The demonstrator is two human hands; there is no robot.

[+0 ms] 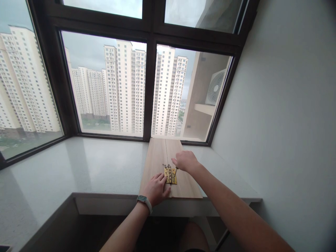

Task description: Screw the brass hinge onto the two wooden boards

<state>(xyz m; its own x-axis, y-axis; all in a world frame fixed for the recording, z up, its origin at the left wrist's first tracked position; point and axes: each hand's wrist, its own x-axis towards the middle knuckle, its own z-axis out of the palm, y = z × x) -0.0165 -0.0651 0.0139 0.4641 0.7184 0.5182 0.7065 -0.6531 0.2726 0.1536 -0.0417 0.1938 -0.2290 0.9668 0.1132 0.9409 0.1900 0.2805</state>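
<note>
A gold-coloured hinge (pixel 167 176) lies opened flat across the seam between two pale wooden boards (pixel 155 154). My left hand (pixel 156 189) rests on the left board, its fingers stretched out, with the fingertips at the hinge's left edge. Over the hinge's right leaf, my right hand (pixel 185 161) is closed around a screwdriver (pixel 176 171). Its handle is hidden inside the fist, and its thin shaft points down at the leaf. Several loose screws (pixel 164 165) lie just beyond the hinge's far edge. Whether a screw sits under the screwdriver's tip is too small to tell.
The boards lie on a white stone sill (pixel 112 164), reaching from the window frame (pixel 149 105) to the front edge. A white wall (pixel 275 105) rises on the right. Below the sill is a dark recess with my legs. A dark object (pixel 5 247) shows at the lower left.
</note>
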